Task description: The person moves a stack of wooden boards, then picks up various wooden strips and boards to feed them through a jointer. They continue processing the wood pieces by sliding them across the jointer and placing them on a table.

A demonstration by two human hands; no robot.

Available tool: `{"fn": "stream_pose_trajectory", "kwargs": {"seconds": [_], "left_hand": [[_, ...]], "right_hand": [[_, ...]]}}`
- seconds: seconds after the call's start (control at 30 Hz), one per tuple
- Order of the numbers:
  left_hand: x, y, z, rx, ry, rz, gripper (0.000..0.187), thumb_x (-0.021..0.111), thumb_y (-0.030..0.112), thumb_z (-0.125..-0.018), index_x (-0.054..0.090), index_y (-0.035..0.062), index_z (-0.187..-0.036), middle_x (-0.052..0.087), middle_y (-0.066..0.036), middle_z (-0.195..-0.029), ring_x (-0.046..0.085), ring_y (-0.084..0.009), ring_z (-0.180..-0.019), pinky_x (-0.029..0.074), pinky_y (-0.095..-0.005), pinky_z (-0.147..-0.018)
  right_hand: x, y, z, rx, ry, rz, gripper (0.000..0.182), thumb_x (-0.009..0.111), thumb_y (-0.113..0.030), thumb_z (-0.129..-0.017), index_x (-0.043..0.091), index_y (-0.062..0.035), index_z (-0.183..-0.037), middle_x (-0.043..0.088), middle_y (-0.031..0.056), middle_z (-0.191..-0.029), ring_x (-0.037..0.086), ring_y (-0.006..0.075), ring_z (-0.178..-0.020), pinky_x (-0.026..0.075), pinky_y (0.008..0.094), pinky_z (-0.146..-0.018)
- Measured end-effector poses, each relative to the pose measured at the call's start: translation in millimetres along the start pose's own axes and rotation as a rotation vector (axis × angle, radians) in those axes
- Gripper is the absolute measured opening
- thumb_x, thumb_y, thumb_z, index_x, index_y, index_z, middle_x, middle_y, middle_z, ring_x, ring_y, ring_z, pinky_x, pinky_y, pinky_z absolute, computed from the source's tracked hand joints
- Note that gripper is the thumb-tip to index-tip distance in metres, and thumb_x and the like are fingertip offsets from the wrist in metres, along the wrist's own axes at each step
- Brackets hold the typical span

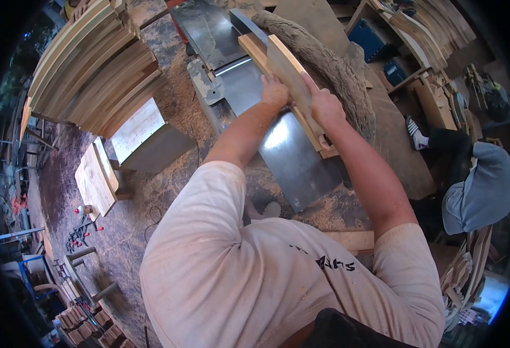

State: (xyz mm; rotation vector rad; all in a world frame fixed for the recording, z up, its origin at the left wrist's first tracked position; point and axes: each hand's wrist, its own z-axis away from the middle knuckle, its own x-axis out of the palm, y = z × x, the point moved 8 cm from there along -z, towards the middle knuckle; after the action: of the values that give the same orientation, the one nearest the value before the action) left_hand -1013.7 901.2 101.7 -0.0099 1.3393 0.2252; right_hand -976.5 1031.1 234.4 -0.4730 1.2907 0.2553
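A curved wooden board (294,78) stands on edge on the metal bed of a machine (292,165), against a long wooden piece (253,51) along the fence (248,24). My left hand (274,91) is at the board's left side, its fingers bent against the wood. On the right side, my right hand (325,107) grips the board, with the index finger stretched forward along its top edge. The undersides of both hands and the board's lower edge are hidden.
A large stack of curved boards (92,64) stands at the left, near a box-shaped piece (141,133). Rough timber (336,69) lies beyond the fence. A person in grey (480,185) is at the right. Shavings cover the floor.
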Motion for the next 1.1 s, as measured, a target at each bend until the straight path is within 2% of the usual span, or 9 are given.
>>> {"fn": "stream_pose_trajectory", "kwargs": {"seconds": [0.2, 0.6, 0.7, 0.77, 0.8, 0.87, 0.93, 1.0, 1.1], "left_hand": [[-5, -11, -10, -0.008, 0.014, 0.004, 0.078, 0.073, 0.055, -0.073, 0.056, 0.0067, -0.133, 0.031, -0.022, -0.151, 0.016, -0.0367, -0.145, 0.009, -0.0614, -0.113], [-6, -37, -17, -0.079, 0.044, 0.082, 0.076, 0.074, 0.053, -0.072, 0.057, 0.0073, -0.131, 0.027, -0.02, -0.153, 0.015, -0.0366, -0.145, 0.012, -0.0613, -0.112], [-2, -53, -12, -0.129, 0.181, 0.264, 0.067, 0.072, 0.047, -0.076, 0.059, 0.0071, -0.127, 0.03, -0.019, -0.151, 0.017, -0.0364, -0.143, 0.015, -0.0632, -0.11], [-10, -49, 16, -0.036, 0.439, 0.33, 0.055, 0.07, 0.041, -0.079, 0.061, 0.0082, -0.123, 0.044, -0.02, -0.14, 0.032, -0.0362, -0.137, 0.025, -0.0585, -0.108], [-8, -49, 28, -0.044, 0.439, 0.332, 0.055, 0.07, 0.041, -0.079, 0.061, 0.0082, -0.123, 0.044, -0.02, -0.14, 0.032, -0.0362, -0.137, 0.025, -0.0585, -0.108], [-2, -32, 54, 0.208, 0.361, 0.493, 0.045, 0.067, 0.034, -0.083, 0.062, 0.0086, -0.12, 0.056, -0.018, -0.125, 0.048, -0.0347, -0.123, 0.037, -0.0484, -0.104], [4, -24, 99, 0.413, 0.46, 0.703, 0.045, 0.068, 0.031, -0.085, 0.06, 0.0082, -0.122, 0.06, -0.018, -0.119, 0.056, -0.037, -0.112, 0.044, -0.0396, -0.098], [10, -23, 143, 0.399, 0.399, 0.799, 0.037, 0.066, 0.027, -0.088, 0.062, 0.0072, -0.119, 0.062, -0.015, -0.116, 0.061, -0.0305, -0.104, 0.049, -0.0363, -0.09], [34, -45, 192, 0.241, 0.232, 0.97, 0.032, 0.064, 0.023, -0.089, 0.064, 0.0046, -0.116, 0.064, -0.014, -0.11, 0.064, -0.0268, -0.093, 0.051, -0.034, -0.082]], "right_hand": [[0, -8, -14, 0.002, -0.009, 0.013, 0.087, 0.048, 0.003, -0.084, 0.014, -0.0428, -0.149, 0.059, 0.0234, -0.111, 0.063, 0.038, -0.102, 0.05, 0.0483, -0.087], [1, -20, -38, 0.012, 0.035, 0.057, 0.085, 0.048, 0.002, -0.084, 0.016, -0.0415, -0.15, 0.061, 0.0243, -0.109, 0.063, 0.0389, -0.102, 0.05, 0.0491, -0.088], [4, -21, -48, 0.012, 0.031, 0.077, 0.084, 0.048, 0.0, -0.084, 0.016, -0.041, -0.15, 0.061, 0.0245, -0.111, 0.063, 0.0393, -0.103, 0.05, 0.049, -0.088], [3, -24, -52, 0.015, 0.036, 0.077, 0.083, 0.049, -0.001, -0.084, 0.016, -0.0406, -0.15, 0.061, 0.0245, -0.111, 0.063, 0.0394, -0.103, 0.05, 0.0487, -0.089], [2, -25, -53, 0.022, 0.044, 0.075, 0.083, 0.049, -0.002, -0.084, 0.016, -0.0402, -0.15, 0.061, 0.0245, -0.112, 0.063, 0.0395, -0.104, 0.05, 0.0484, -0.089], [7, -24, -64, 0.0, 0.043, 0.071, 0.083, 0.051, -0.002, -0.084, 0.016, -0.04, -0.15, 0.062, 0.0244, -0.112, 0.063, 0.0395, -0.103, 0.05, 0.0479, -0.089], [6, -28, -69, -0.018, 0.045, 0.067, 0.084, 0.052, -0.003, -0.083, 0.016, -0.0398, -0.15, 0.062, 0.0242, -0.113, 0.063, 0.0394, -0.103, 0.05, 0.0473, -0.089], [6, -31, -72, 0.038, -0.045, 0.122, 0.073, 0.039, -0.007, -0.094, 0.01, -0.0452, -0.149, 0.057, 0.023, -0.123, 0.06, 0.0357, -0.113, 0.049, 0.0454, -0.093], [8, -35, -83, 0.024, -0.032, 0.108, 0.072, 0.038, -0.007, -0.094, 0.01, -0.0438, -0.15, 0.058, 0.0226, -0.122, 0.06, 0.0359, -0.112, 0.049, 0.0458, -0.093]]}}
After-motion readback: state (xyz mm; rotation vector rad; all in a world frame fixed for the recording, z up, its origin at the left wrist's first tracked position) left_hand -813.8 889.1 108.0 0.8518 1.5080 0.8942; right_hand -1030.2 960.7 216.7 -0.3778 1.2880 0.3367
